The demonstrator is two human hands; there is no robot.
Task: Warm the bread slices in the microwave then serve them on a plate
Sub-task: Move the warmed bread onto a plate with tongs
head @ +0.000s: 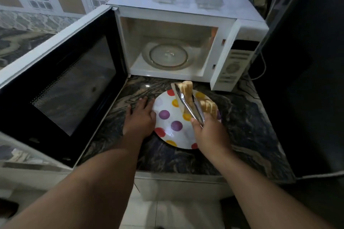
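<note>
The right hand has its fingers closed around metal tongs, which pinch bread slices above the dotted plate. The left hand lies flat on the table, fingers spread, touching the plate's edge.

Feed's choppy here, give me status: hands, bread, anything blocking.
Left hand flat, steadying plate. Right hand closed on tongs clamping bread slices over plate. Microwave open, turntable bare. Nothing in the way.

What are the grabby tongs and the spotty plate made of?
The tongs look like shiny metal, probably steel: silvery, with bright glints. The plate looks like glazed ceramic, or maybe melamine: glossy white with printed coloured dots and a light reflection.
</note>
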